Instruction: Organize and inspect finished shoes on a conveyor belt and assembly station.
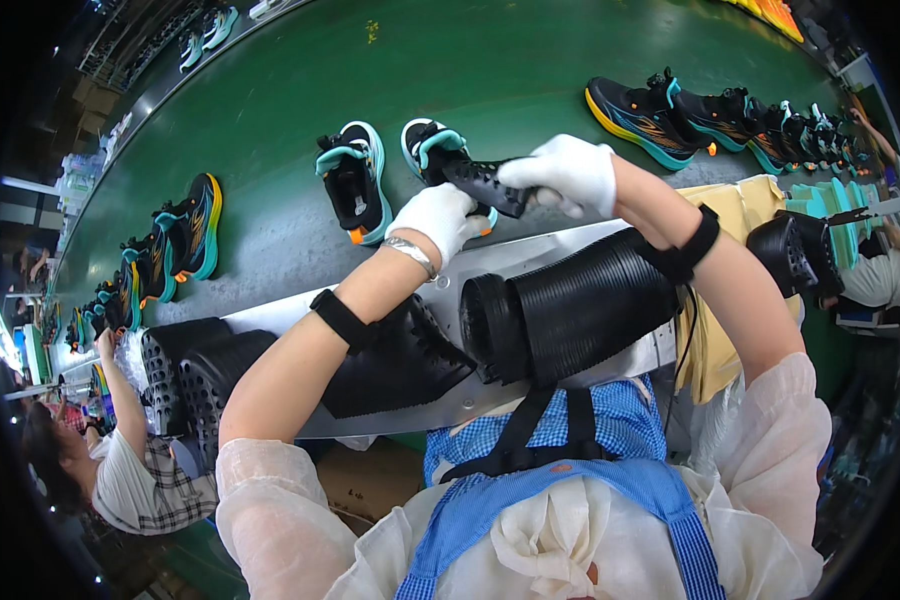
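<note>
A green table (pixel 490 60) is spreading across the upper frame, with a pale metal tray (pixel 448 318) running along its near edge. On the tray, a ridged black stack (pixel 600 300) is lying right of centre, and a second black pile (pixel 400 360) is resting left of centre, partly behind the left forearm. Shoes are standing in a row (pixel 635 120) at upper right and another row (pixel 202 225) at left. At upper centre, one black shoe (pixel 355 185) is standing just left of its mate (pixel 428 140). The gloved right hand (pixel 570 180) is closing its fingers (pixel 525 175) on one end of a perforated black insert (pixel 490 188). The insert is sloping up and left from those fingers, its far end lying over the mate's opening. The gloved left hand (pixel 435 220) is covering the mate's near side, beneath the insert; how tightly its fingers are curling, I cannot tell.
</note>
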Demonstrator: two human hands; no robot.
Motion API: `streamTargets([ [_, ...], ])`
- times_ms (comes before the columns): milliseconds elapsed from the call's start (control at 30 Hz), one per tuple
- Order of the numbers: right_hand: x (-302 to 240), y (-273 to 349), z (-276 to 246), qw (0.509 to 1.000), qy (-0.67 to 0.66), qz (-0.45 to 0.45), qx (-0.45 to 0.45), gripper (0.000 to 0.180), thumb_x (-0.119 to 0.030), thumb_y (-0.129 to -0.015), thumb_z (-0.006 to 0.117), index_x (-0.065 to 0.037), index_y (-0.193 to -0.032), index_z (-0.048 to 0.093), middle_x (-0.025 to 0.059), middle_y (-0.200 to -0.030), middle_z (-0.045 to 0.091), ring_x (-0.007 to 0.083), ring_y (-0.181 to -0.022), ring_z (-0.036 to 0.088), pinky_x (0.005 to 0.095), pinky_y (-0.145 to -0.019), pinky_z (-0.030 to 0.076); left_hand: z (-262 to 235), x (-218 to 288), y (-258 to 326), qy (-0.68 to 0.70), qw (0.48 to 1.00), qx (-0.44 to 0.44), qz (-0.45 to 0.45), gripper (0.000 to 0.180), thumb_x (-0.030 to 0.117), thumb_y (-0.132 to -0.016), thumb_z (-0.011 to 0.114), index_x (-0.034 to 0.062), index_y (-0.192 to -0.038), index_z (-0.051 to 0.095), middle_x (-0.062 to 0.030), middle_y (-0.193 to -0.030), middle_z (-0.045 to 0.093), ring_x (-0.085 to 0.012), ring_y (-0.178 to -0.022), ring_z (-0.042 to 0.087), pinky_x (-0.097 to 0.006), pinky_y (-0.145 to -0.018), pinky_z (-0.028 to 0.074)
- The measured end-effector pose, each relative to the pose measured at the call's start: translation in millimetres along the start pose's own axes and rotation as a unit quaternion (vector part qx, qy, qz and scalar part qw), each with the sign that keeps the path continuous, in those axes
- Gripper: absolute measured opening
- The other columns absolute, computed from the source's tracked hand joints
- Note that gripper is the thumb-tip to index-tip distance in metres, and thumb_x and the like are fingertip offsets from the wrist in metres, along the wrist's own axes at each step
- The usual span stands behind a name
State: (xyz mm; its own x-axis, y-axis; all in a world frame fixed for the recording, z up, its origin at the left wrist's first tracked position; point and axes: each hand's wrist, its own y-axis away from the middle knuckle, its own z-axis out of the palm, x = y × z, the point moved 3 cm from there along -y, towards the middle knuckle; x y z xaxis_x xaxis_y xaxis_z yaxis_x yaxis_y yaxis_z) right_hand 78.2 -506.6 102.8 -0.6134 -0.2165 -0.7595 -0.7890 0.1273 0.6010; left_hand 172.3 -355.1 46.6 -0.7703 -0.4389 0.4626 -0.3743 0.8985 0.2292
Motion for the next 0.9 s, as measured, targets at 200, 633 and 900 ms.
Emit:
streamTargets([
  [200, -46, -49, 23, 0.923, 0.364, -0.005, 0.124, 0.039, -0.038, -0.075, 0.058, -0.002, -0.084, 0.07, 0.0168, -0.078, 0.067, 0.0304, -0.067, 0.064, 0.0386, -0.064, 0.051, 1, -2, -2, -0.035, 0.997, 0.042, 0.057, 0.03, 0.035, -0.082, 0.06, 0.008, -0.089, 0.07, -0.0161, -0.084, 0.065, -0.034, -0.082, 0.062, -0.042, -0.076, 0.049],
  [633, -46, -74, 53, 0.788, 0.604, -0.078, 0.085, 0.039, -0.042, -0.085, 0.052, -0.011, -0.103, 0.068, 0.0165, -0.101, 0.067, 0.035, -0.093, 0.064, 0.0423, -0.082, 0.051, 42, -14, -43, -0.084, 0.969, -0.233, 0.019, 0.036, 0.035, -0.079, 0.055, 0.0135, -0.104, 0.069, -0.008, -0.11, 0.066, -0.0263, -0.102, 0.062, -0.038, -0.089, 0.049],
  [900, -70, -115, 104, 0.698, 0.705, -0.074, 0.101, 0.031, -0.036, -0.085, 0.054, -0.013, -0.096, 0.073, 0.0096, -0.102, 0.07, 0.0269, -0.093, 0.067, 0.0389, -0.079, 0.053, 130, -93, -90, -0.111, 0.948, -0.286, -0.08, 0.034, 0.031, -0.078, 0.061, 0.0183, -0.11, 0.066, -0.0081, -0.113, 0.065, -0.027, -0.101, 0.063, -0.038, -0.09, 0.049],
])
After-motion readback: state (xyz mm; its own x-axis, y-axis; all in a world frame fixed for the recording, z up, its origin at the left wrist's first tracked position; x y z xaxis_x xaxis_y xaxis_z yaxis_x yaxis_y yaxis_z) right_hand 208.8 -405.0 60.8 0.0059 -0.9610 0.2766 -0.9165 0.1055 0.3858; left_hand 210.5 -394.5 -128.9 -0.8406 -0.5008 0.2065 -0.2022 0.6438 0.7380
